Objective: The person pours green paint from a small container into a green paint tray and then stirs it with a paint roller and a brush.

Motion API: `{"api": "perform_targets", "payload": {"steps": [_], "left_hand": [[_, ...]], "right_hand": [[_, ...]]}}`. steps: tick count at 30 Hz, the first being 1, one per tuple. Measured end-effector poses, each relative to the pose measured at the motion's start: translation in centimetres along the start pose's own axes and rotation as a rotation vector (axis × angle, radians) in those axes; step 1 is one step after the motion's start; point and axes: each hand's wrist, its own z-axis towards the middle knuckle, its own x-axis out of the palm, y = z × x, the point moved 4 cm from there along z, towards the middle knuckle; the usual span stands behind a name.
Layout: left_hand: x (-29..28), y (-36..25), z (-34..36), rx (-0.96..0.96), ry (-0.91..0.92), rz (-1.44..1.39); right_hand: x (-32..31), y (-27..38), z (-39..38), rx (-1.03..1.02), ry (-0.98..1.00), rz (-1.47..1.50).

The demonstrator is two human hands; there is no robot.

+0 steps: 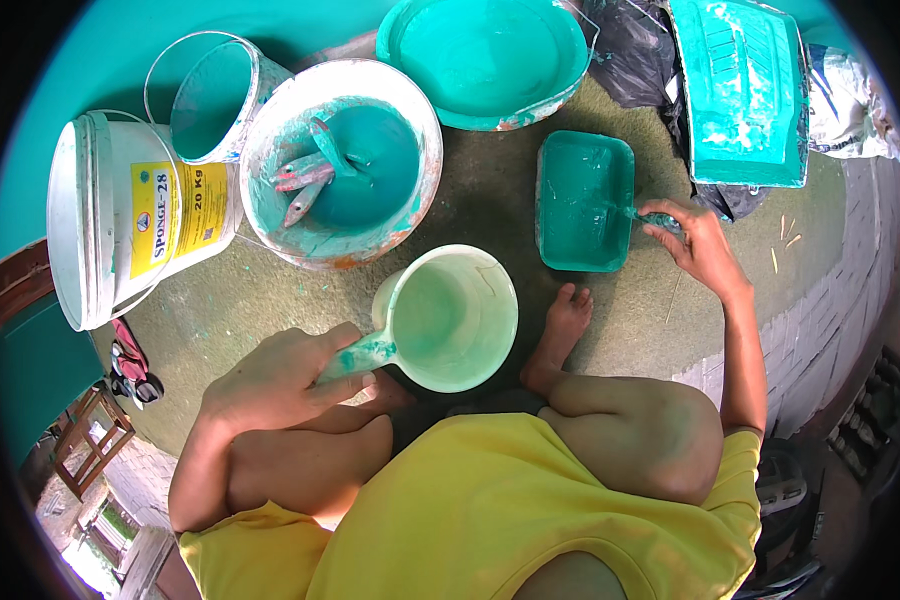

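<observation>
Head view: the left hand (280, 375) grips the pale dipper (452, 322) by its handle, the right hand (708, 252) the teal scoop (582, 202) likewise — the scoop lying forward and right of the dipper, apart, handle pointing right.

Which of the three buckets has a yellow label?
The leftmost white bucket: its side bears the yellow label. The bucket behind it and the bucket holding tools show none.

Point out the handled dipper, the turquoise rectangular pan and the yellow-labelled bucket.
Handled dipper (478, 330): head view, on its inner wall.
Turquoise rectangular pan (549, 204): head view, on its left side wall.
Yellow-labelled bucket (158, 215): head view, on its label.
</observation>
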Motion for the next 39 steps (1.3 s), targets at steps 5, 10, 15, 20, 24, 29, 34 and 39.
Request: {"api": "perform_targets", "payload": {"steps": [5,10,15,20,24,29,34,39], "left_hand": [[0.0,0.2,0.4,0.007,0.029,0.020],[0.2,0.4,0.7,0.035,0.042,0.014],[0.1,0.7,1.0,0.015,0.079,0.035],[-0.1,0.7,1.0,0.001,0.075,0.052],[0.0,0.7,1.1,0.000,0.061,0.057],[0.0,0.3,1.3,-0.008,0.076,0.054],[0.1,0.4,0.8,-0.024,0.071,0.047],[0.2,0.5,0.5,-0.025,0.063,0.034]], "right_hand": [[-0.6,-1.0,3.1,-0.153,-0.063,-0.116],[-1.2,-0.1,4.3,-0.086,0.006,-0.113],[-1.5,-1.1,4.7,-0.144,-0.009,-0.051],[-1.0,-2.0,2.7,-0.043,0.065,-0.149],[-1.0,-0.9,2.7,-0.127,0.069,-0.090],[-1.8,-0.1,5.7,-0.134,0.039,-0.057],[-2.3,-2.6,5.3,-0.131,-0.059,-0.139],[0.6,-2.5,2.0,-0.187,-0.149,-0.206]]}}
